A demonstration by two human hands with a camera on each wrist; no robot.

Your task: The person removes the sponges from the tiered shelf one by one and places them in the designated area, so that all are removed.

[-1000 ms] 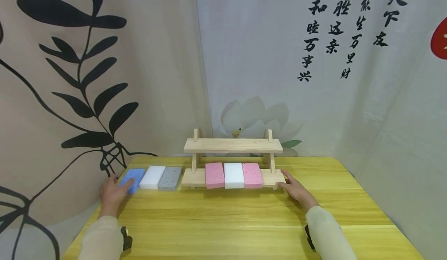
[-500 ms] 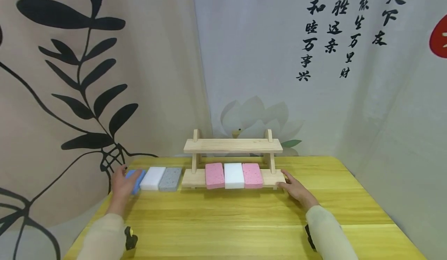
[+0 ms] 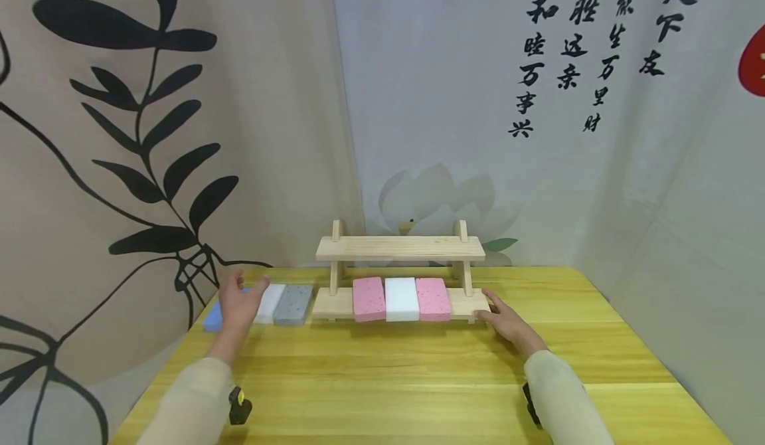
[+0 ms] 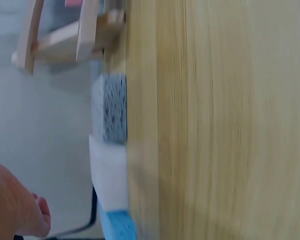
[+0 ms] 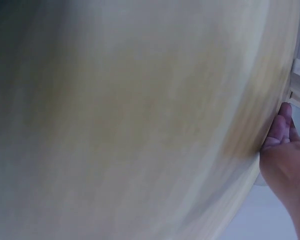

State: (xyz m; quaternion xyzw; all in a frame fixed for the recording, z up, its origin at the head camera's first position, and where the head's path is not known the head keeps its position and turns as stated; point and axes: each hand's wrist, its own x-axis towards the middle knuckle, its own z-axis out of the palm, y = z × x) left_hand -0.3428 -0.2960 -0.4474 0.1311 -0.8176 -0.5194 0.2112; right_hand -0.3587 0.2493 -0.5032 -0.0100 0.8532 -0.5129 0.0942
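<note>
On the left of the table, a blue sponge [image 3: 213,317], a white sponge [image 3: 270,304] and a grey sponge [image 3: 293,305] lie in a row. My left hand [image 3: 238,302] is over the blue and white ones, partly hiding them, thumb and fingers spread and holding nothing. The left wrist view shows that hand [image 4: 15,205] apart from the sponges. My right hand [image 3: 508,322] holds the right end of the lower board of a two-tier wooden rack [image 3: 399,248], thumb at its front. A pink sponge [image 3: 368,299], a white sponge [image 3: 402,299] and another pink sponge [image 3: 433,299] lean side by side on that board.
The wooden table [image 3: 382,378] runs back to a printed curtain [image 3: 287,133] with leaves and writing. The rack stands near the table's far edge, with the grey sponge close to its left end.
My left hand has left the blue sponge's outer side and moved right, up over the blue and white sponges. The right hand, rack and sponges look unmoved.
</note>
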